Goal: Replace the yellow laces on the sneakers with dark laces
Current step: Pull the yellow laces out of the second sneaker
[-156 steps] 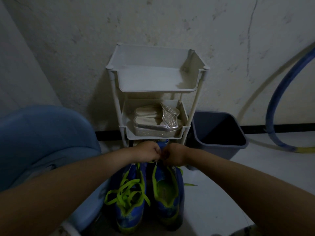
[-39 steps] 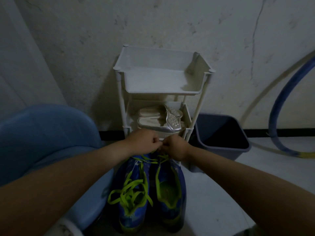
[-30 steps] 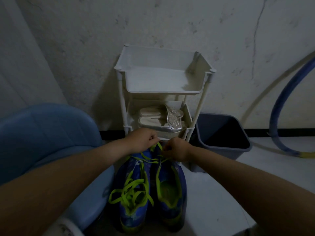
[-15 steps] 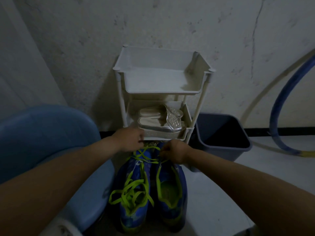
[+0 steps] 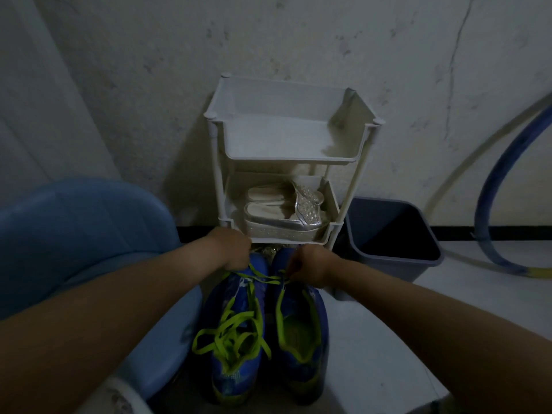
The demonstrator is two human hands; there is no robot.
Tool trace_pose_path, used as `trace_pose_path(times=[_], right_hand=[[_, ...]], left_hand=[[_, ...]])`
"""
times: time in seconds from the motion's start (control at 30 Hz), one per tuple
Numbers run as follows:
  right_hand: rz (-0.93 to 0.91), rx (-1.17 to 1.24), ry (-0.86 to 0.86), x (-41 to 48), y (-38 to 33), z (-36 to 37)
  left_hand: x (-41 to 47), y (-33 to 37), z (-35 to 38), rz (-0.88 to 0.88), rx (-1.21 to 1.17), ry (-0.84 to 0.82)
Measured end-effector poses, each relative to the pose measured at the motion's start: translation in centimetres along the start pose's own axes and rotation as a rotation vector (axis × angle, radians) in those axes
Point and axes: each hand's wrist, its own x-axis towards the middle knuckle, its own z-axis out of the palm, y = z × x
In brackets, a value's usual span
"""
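Head view has our left hand (image 5: 231, 251) and right hand (image 5: 310, 268) each clenched on the yellow lace (image 5: 268, 277), which runs taut between them over the toe ends of the two blue sneakers (image 5: 301, 377) (dim light hides which eyelets it threads). More lace lies heaped loose on the sneaker by our left arm, and a white rack (image 5: 286, 156) holding pale sandals (image 5: 283, 216) stands just beyond, a grey bin (image 5: 394, 258) beside it. We judge an uneven tug could snag the strand in that heap or drag a sneaker against the rack.

Blue sneakers (image 5: 265, 330), yellow-green laces (image 5: 231, 333), white rack (image 5: 286, 138)
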Motion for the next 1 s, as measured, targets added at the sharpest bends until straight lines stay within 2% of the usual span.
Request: trace_pose_path(times=[0.07, 0.2, 0.27, 0.4, 0.47, 0.6, 0.7, 0.87, 1.0], right_hand=[[-0.023, -0.034, -0.019, -0.1, -0.2, 0.2], [-0.002, -0.137, -0.088, 0.0, -0.8, 0.7], [0.008, -0.202, -0.084, 0.0, -1.2, 0.9], [-0.012, -0.195, -0.075, 0.1, -1.7, 1.0], [0.007, -0.122, -0.083, 0.2, -1.6, 0.9], [0.046, -0.095, -0.127, -0.1, -1.6, 0.9], [0.060, -0.057, -0.059, 0.0, -1.5, 1.2], [0.055, -0.091, -0.095, 0.2, -0.8, 1.2], [0.140, -0.023, 0.004, -0.5, 0.3, -0.3]], left_hand=[[-0.1, 0.1, 0.2, -0.007, -0.043, -0.023], [-0.1, 0.8, 0.2, 0.080, -0.063, 0.208], [0.1, 1.5, 0.1, 0.186, -0.110, 0.242], [0.4, 3.2, 0.8, 0.284, -0.346, 0.178], [0.8, 3.7, 1.5, 0.304, -0.380, 0.163], [1.0, 4.0, 1.7, 0.272, -0.516, 0.098], [0.8, 4.3, 1.5, 0.251, -0.607, 0.074], [0.6, 5.0, 1.6, 0.194, -0.687, 0.021], [0.9, 5.3, 1.3, 0.202, -0.623, -0.021]])
